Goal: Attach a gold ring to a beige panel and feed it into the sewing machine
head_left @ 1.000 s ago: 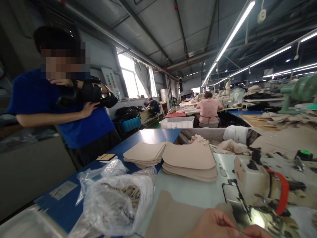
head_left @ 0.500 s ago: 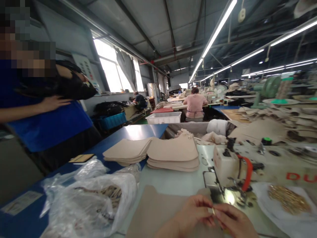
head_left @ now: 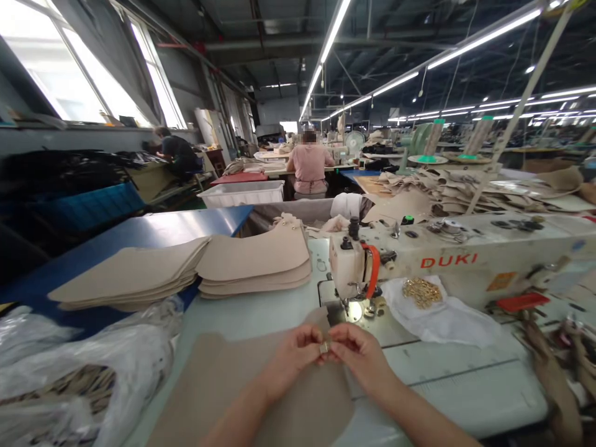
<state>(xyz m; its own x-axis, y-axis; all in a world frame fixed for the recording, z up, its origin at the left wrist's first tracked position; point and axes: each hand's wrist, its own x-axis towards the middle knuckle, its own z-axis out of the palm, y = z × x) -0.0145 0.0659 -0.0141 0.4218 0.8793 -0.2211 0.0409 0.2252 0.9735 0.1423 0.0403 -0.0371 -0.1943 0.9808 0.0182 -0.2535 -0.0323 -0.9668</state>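
Note:
My left hand (head_left: 291,361) and my right hand (head_left: 364,360) meet in front of the sewing machine (head_left: 347,267). Both pinch a small shiny metal fitting (head_left: 325,347) between thumb and fingertips; its exact shape is too small to tell. Beneath my hands a beige cut panel (head_left: 251,385) lies flat on the pale machine table (head_left: 447,372). One narrow tab of the panel reaches up toward the lit needle area. To the right, gold-coloured metal fittings (head_left: 421,292) lie heaped on a white cloth or bag (head_left: 447,323).
Stacked beige panels (head_left: 254,254) and another pile (head_left: 135,273) lie beyond my hands. At left, a clear plastic bag (head_left: 139,354) holds brownish strips. A red tray (head_left: 521,302) rests at right. A person in pink (head_left: 311,162) sits further back.
The view has swung right and the standing person in blue has left it. My hands stay together at the small metal fitting, and more of both forearms shows.

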